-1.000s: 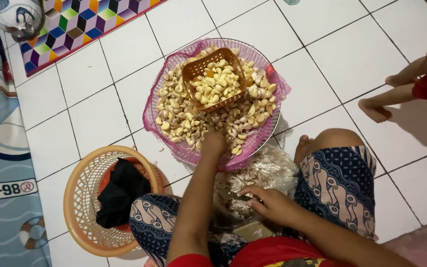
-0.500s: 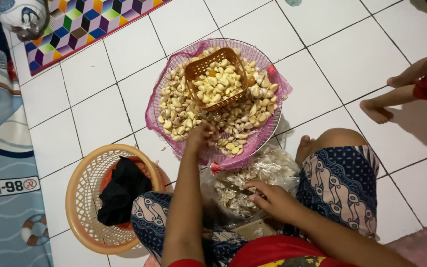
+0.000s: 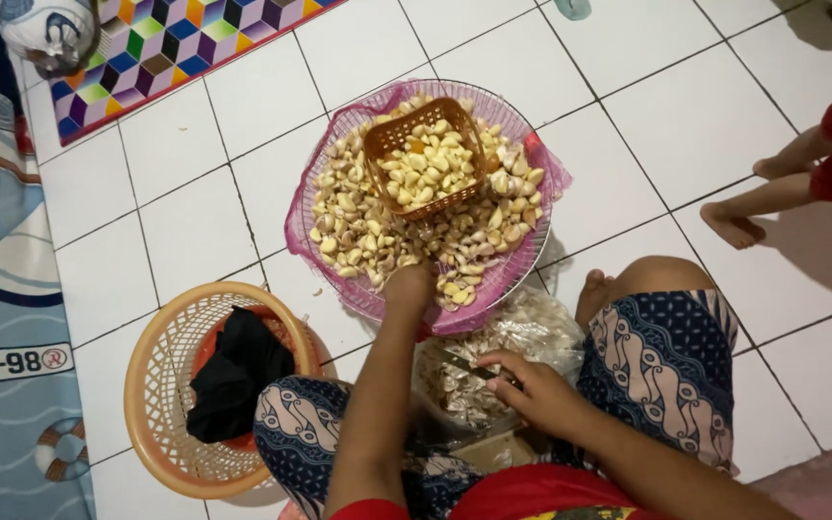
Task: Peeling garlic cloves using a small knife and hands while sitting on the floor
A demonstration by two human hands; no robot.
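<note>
The left forearm runs from six o'clock up toward twelve, nearly straight, ending in the left hand (image 3: 408, 285), fingers curled down and knuckles up. The right forearm enters from five o'clock and angles toward ten; the right hand (image 3: 532, 390) lies palm down, fingers bent in a pinch, between the bent knees.

Small basket (image 3: 423, 156) in garlic tray (image 3: 339, 279); round basket (image 3: 161, 385) left; peel bag (image 3: 522, 332) nearer
</note>
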